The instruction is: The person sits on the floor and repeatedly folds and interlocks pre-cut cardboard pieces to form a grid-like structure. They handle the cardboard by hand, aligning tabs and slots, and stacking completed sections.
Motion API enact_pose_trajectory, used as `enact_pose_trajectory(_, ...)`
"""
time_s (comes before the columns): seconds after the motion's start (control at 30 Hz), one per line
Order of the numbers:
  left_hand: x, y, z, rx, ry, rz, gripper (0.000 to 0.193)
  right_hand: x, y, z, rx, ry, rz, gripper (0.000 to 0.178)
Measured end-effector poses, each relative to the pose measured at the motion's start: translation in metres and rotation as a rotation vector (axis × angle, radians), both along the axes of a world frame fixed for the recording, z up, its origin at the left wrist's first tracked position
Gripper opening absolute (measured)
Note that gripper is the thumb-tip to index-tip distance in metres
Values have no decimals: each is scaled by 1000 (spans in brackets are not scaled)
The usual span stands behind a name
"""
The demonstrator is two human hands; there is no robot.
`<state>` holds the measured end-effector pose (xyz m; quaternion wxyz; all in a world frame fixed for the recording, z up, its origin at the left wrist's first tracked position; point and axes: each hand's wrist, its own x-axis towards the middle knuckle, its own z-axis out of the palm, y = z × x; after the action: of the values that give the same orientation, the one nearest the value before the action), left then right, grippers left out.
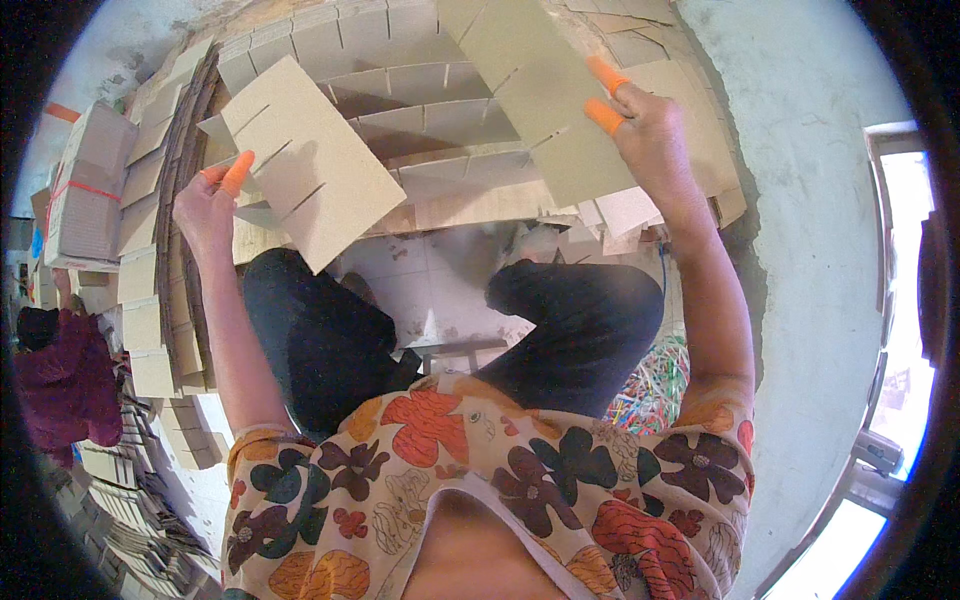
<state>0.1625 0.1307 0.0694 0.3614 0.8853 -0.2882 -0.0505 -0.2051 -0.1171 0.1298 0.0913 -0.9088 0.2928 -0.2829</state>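
Orange covers sit on some fingertips of both my hands. My left hand [208, 208] pinches the left edge of a tan cardboard divider piece [335, 180] with slots cut into it, tilted over my knees. Raised at the right, my right hand [652, 135] grips the edge of a longer slotted cardboard strip [548, 125]. The two pieces are apart. Between and behind them, rows of upright slotted cardboard strips [430, 125] stand on a work surface; my held pieces hide part of them.
Stacked cardboard dividers [150, 290] line the left, beside a strapped carton [90, 190]. Another person in a maroon top [65, 385] is at far left. A pale wall [810, 300] runs along the right. Colourful shredded strips [655, 385] lie near my right thigh.
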Motion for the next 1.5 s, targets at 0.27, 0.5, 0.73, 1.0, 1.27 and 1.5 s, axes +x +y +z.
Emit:
enact_pose_trajectory(0.27,-127,-67,4,-208,-414,-667,32,8,-5,-2,-16,3,-15,28)
enact_pose_trajectory(0.5,-169,-118,-45,34,-365,-827,23,14,-9,0,86,-45,-26,27)
enact_pose_trajectory(0.73,-171,-125,-60,-4,-392,-811,13,13,-6,-1,8,2,-4,19)
enact_pose_trajectory(1.0,-173,-126,-59,-30,-384,-792,6,7,-6,-3,22,-3,11,23)
enact_pose_trajectory(1.27,-173,-127,-55,-63,-342,-791,3,4,-11,-17,132,22,-15,16)
enact_pose_trajectory(1.5,-176,-128,-51,-67,-346,-785,2,8,-17,-19,103,18,115,21)
